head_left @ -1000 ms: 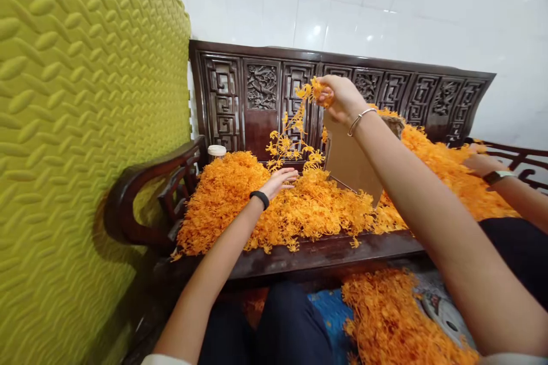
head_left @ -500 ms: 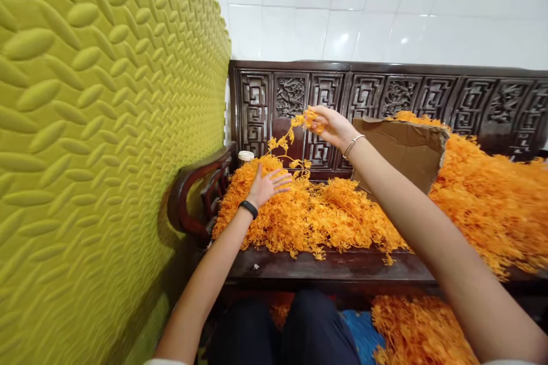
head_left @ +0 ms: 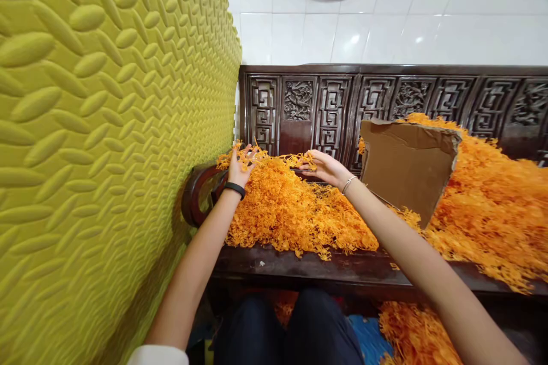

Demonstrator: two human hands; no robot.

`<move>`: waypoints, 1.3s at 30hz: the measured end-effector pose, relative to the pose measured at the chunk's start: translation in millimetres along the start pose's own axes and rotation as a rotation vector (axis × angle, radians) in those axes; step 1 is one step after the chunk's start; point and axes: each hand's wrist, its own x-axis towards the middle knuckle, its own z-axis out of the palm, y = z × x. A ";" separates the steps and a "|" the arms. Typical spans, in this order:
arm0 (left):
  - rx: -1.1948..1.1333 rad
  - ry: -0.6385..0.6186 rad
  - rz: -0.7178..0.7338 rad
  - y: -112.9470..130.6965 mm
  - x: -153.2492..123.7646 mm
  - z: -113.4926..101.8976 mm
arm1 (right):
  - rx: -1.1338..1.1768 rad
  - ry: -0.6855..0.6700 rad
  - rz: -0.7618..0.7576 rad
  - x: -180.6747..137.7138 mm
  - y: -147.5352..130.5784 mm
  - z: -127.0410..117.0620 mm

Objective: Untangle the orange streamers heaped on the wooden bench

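Orange strand (head_left: 295, 160) — lower than before — right hand (head_left: 327, 169) pinching it, left hand (head_left: 238, 171) spread against it.

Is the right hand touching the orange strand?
Touching: the head view shows the right hand with the orange strand caught at its fingertips.

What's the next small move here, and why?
I'd probably lower the left hand and right hand together, laying the orange strand on the orange pile: it appears to run between both hands, around the height of the pile's top.
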 end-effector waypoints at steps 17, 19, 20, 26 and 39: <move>0.099 -0.172 0.105 15.2 -35.2 28.8 | 0.193 0.226 0.024 -13.9 105.0 -17.2; 0.126 -0.233 0.078 19.9 -45.6 32.3 | 0.194 0.231 0.002 -16.1 99.9 -18.5; 0.134 -0.272 0.053 21.7 -51.4 33.5 | 0.197 0.226 -0.019 -16.9 95.6 -18.1; 0.221 -0.410 -0.143 19.0 -93.8 27.0 | 0.189 0.067 -0.138 -26.8 61.8 6.7; 0.356 -0.391 -0.352 9.4 -152.5 -28.9 | -0.458 -0.465 -0.043 -62.7 73.8 40.5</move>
